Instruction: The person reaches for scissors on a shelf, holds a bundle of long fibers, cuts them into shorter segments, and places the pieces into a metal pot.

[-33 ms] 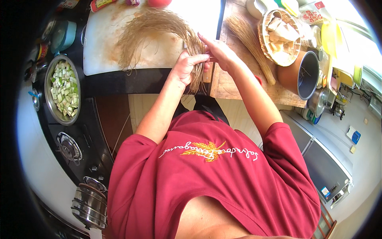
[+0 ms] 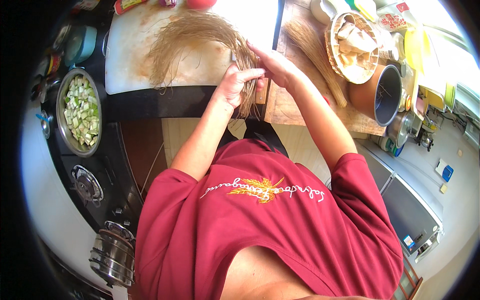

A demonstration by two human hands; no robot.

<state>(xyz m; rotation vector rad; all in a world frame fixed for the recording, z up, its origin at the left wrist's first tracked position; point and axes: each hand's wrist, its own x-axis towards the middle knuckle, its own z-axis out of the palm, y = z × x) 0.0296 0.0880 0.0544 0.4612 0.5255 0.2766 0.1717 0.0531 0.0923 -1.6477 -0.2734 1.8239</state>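
Observation:
A curved bundle of thin brown dry strands (image 2: pixel 200 32), resembling dried vermicelli, arches over a white cutting board (image 2: pixel 127 60). My left hand (image 2: pixel 233 85) is closed round its right end, thumb across the strands, with loose tips hanging below the fist. From the right, my right hand (image 2: pixel 279 69) presses against the same end; one finger stretches up along the strands and the others curl beside my left thumb, partly hidden. A short wooden handle (image 2: pixel 261 95) shows just under my hands at the board's edge.
A second strand bundle (image 2: pixel 320 62) lies on the wooden board (image 2: pixel 287 102) at right, near a basket of pale pieces (image 2: pixel 327 47) and a dark-lined pot (image 2: pixel 387 95). At left, a metal bowl (image 2: pixel 61 117) of diced green-white vegetable stands by a gas burner (image 2: pixel 86 185).

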